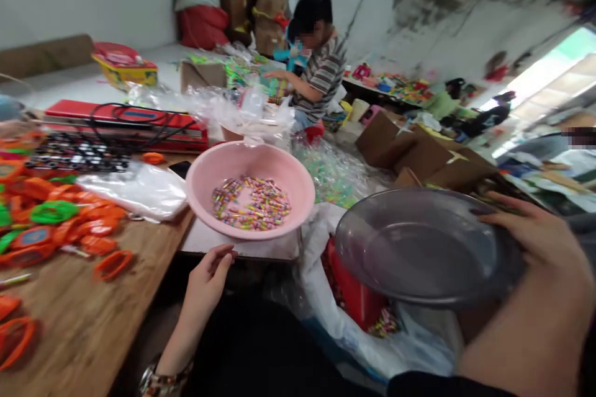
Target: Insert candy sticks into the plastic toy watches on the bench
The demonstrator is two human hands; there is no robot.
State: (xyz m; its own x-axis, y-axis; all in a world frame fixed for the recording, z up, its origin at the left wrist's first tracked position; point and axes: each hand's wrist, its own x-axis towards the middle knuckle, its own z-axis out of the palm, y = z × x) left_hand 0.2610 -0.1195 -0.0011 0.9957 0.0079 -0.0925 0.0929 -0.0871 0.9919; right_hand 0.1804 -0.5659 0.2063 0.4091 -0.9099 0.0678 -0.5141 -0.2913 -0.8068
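My right hand (pixel 535 248) grips the far rim of an empty grey bowl (pixel 419 248), held over a white bag with red packets (pixel 358 298) in it. My left hand (pixel 207 282) hovers just below a pink bowl (pixel 288 183) that holds several small coloured candies (pixel 251 201); its fingers are loosely curled and hold nothing. The pink bowl sits at the edge of the wooden table (pixel 88 329).
Orange and green plastic pieces (pixel 56 217) cover the table's left side, beside a clear plastic bag (pixel 139 189) and a red flat device with black cables (pixel 125 121). A person in a striped shirt (pixel 321 74) sits behind. Cardboard boxes (pixel 419 155) lie at right.
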